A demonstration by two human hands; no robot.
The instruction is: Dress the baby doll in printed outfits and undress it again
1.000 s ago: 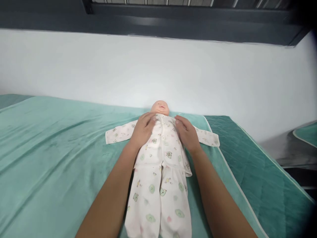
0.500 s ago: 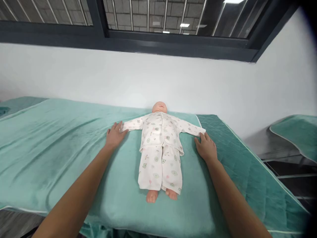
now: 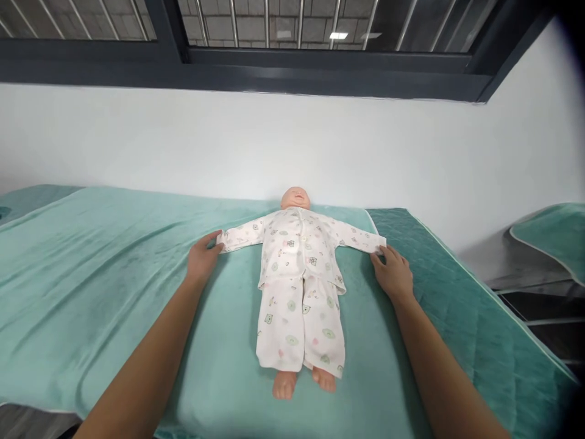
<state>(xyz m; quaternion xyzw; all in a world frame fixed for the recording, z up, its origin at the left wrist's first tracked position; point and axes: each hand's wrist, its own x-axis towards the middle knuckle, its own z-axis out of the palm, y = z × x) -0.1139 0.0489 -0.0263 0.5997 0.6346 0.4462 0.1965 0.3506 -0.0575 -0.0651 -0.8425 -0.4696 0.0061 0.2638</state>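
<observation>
A baby doll (image 3: 295, 198) lies on its back with its head toward the wall and its bare feet toward me. It wears a white printed pajama top (image 3: 286, 250) and matching pants (image 3: 280, 323). Both sleeves stretch out sideways. My left hand (image 3: 203, 256) pinches the cuff of the sleeve on the left between thumb and fingers. On the other side, my right hand (image 3: 393, 271) grips the end of the right-hand sleeve (image 3: 361, 238). The doll's own hands do not show; the sleeves cover them.
A light green sheet (image 3: 128, 274) lies under the doll, with folds at the left. Darker quilted padding (image 3: 466, 305) shows at the right. A white wall (image 3: 228, 140) and a dark window frame (image 3: 320, 79) stand behind. Another green-covered surface (image 3: 555, 238) is at far right.
My left hand has closed on the left sleeve's cuff, and that sleeve reaches further out. My right hand stays at its cuff, slightly further right. The camera view has shifted a little.
</observation>
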